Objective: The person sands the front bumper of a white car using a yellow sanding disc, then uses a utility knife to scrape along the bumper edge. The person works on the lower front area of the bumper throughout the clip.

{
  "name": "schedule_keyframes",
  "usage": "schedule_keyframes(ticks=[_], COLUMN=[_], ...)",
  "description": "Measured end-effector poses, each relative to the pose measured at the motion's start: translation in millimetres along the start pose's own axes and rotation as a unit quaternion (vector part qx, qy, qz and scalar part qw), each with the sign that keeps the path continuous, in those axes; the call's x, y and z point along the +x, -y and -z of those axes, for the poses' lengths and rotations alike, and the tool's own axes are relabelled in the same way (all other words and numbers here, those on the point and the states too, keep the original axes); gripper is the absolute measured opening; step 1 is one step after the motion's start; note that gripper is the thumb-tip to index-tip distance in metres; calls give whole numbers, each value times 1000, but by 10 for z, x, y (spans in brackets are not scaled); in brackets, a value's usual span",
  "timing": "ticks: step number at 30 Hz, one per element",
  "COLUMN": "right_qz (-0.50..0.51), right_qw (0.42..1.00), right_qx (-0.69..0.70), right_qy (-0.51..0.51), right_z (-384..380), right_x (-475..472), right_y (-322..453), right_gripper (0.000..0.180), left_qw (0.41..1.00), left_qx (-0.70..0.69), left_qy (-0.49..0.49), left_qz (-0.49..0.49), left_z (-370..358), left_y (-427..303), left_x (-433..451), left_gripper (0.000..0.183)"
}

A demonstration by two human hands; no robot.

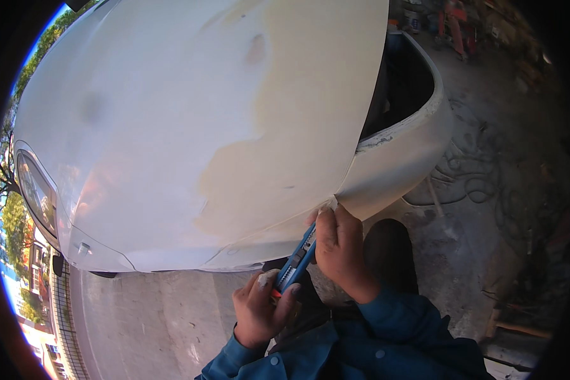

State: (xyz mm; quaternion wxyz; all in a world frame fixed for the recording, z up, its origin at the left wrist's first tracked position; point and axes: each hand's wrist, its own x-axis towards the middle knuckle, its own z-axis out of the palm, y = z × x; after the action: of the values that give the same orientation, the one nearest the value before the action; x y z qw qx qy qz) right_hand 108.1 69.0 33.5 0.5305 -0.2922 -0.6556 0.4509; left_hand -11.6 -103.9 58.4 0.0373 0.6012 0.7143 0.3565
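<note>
My left hand (263, 304) pinches the red-tipped lower end of a blue snap-off utility knife (294, 261). At the knife's upper end, the fingers of my right hand (339, 242) close around it. The blade end is hidden behind those fingers. My right fingertips touch the pale body panel (171, 118) of a car, at the seam (285, 213) where it meets the lower corner piece (389, 166). A small whitish bit shows at the fingertips; I cannot tell what it is. Yellowish patches and dull smudges mark the panel.
A dark opening (403, 85) with a rough, chipped rim lies right of the panel. Hoses (475, 185) coil on the concrete floor (152, 323). Red equipment (456, 23) stands at the upper right. The car's door handle (83, 248) and window (37, 190) are at left.
</note>
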Motion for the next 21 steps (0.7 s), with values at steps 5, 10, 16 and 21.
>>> schedule_keyframes(ticks=[5,10,16,21], right_qz=[-58,-2,-84,-68], right_qw=[998,1000,994,995], right_qx=[-9,6,54,58], right_qy=[-11,-13,44,36], right_z=[-122,-292,-166,20], right_x=[-81,-178,-151,-128], right_y=[-17,-70,-24,97], right_gripper=[11,14,22,26], left_qw=[1000,1000,997,999], left_qx=[-4,15,72,33], left_qy=[-2,-4,-4,-2], left_qz=[-9,24,16,28], left_z=[86,205,211,54], left_y=[104,30,-93,-109], left_x=[-7,-79,-137,-215], left_gripper=[36,31,36,39])
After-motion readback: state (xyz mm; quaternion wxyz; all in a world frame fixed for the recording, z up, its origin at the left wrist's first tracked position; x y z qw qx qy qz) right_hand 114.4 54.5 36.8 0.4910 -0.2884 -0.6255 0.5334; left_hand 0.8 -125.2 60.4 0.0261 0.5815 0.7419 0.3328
